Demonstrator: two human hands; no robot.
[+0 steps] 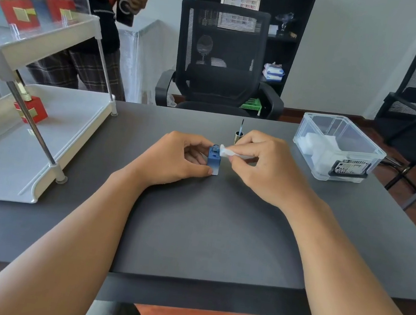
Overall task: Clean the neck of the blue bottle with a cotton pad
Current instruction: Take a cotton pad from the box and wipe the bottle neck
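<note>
Standing upright near the middle of the dark table [218,225], a small blue bottle [214,160] with the cap off and the open neck [215,149] pointing straight up. Held steady from the left side by the left hand [175,156], fingers wrapped and pressed on the bottle body, thumb low near the base. Pinched between thumb and fingers of the right hand [259,162], a folded white cotton pad [226,152], its tip reaching to the left and touching, or almost touching, the right side of the neck. Long axis of the bottle vertical, pad coming in sideways from the right, so probably a wiping around the neck called for next, with the right hand as the nearer one for this. Behind the right hand, a brush cap [239,132] resting apart, brush upward. Farther right, a clear plastic box [336,146] holding more white pads. On the left, a white rack [33,117] with other bottles.
</note>
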